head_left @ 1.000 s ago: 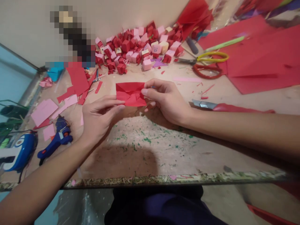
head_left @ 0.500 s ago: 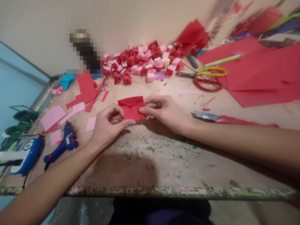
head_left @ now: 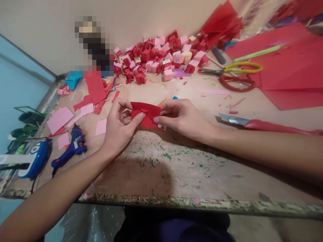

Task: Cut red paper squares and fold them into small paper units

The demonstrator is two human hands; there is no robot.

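A small piece of red paper [head_left: 145, 109], creased across its middle, is held just above the table between both hands. My left hand [head_left: 120, 122] grips its left side, with the thumb pressed on the front face. At the right edge, my right hand [head_left: 180, 117] pinches the paper between thumb and fingers. The fingertips behind the paper are partly hidden. A tiny blue object [head_left: 175, 97] shows just behind my right hand; its kind is unclear.
Small red and pink paper boxes [head_left: 153, 55] are heaped against the wall. Scissors [head_left: 234, 72], a red-handled cutter knife [head_left: 248, 123] and large red sheets [head_left: 297, 70] lie right. A blue glue gun [head_left: 72, 148] and pink paper pieces [head_left: 60, 119] lie left.
My left thumb has moved from below the red paper up onto its front. The paper looks more bent. The whole view has shifted slightly, and a blue bit now shows behind my right hand.
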